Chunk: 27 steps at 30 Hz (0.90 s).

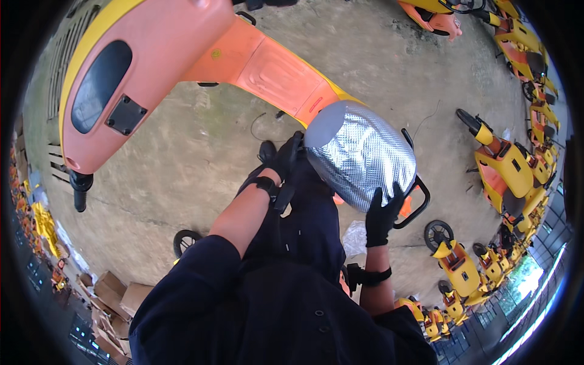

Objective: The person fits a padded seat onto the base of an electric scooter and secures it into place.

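An orange and yellow scooter (280, 78) stands crosswise before me, its handlebar end to the left. Over its seat lies a silver quilted, foil-like seat cover (371, 152) with a plain grey patch at the front. My left hand (285, 159), in a black glove, is at the cover's near front edge, fingers pressed together against it; the fingertips are partly hidden. My right hand (384, 218), also black-gloved, rests at the cover's rear near edge with its fingers stretched apart on the foil. Beside it is the black rear grab rail (420, 210).
Rows of yellow and orange scooters (511, 173) stand along the right side. Cardboard boxes (115, 292) lie at the lower left. A crumpled clear plastic sheet (354, 237) is on the concrete floor (389, 67) near my legs. A small wheel (185, 242) shows left of me.
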Each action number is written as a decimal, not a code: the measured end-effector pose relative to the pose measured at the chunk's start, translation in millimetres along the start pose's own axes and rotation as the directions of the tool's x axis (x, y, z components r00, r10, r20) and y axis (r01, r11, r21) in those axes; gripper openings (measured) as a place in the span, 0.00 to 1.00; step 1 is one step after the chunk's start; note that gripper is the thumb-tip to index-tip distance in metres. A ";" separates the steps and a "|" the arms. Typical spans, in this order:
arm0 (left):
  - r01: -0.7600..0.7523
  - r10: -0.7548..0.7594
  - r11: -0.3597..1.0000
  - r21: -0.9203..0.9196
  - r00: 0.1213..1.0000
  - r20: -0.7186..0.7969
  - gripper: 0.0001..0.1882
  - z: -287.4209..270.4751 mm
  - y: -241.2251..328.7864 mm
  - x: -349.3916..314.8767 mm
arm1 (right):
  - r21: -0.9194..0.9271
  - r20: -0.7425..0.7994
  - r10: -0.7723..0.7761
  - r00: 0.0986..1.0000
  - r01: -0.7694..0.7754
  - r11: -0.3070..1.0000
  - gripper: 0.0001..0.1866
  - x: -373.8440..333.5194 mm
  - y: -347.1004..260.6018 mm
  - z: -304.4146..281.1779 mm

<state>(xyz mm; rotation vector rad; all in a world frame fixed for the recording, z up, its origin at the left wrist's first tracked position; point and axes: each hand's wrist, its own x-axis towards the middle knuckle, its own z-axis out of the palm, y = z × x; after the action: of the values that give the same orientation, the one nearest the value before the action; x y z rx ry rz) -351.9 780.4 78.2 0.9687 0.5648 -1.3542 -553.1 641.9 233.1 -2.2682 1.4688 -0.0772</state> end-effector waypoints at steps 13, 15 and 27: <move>-0.248 0.248 0.966 0.069 0.969 0.017 0.19 4.3 -48.6 37.6 | 0.391 0.873 -0.123 0.472 -0.827 -0.404 0.12 -24.9 -7.2 166.2; -0.314 0.330 0.910 0.271 0.944 -0.016 0.17 0.8 -46.1 34.2 | 0.366 0.758 -0.260 0.598 -0.721 -0.589 0.10 -31.5 -13.4 177.2; -0.102 0.108 0.993 0.057 0.988 -0.109 0.23 -8.5 -48.4 22.4 | 0.535 0.726 0.103 0.680 -0.465 -0.705 0.15 -38.9 17.4 177.6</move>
<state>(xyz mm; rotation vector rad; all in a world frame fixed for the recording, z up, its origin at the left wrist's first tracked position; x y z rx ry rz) -393.2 778.3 43.5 1.1066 0.5579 -1.2307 -535.9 728.2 73.1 0.1738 0.9825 -0.6000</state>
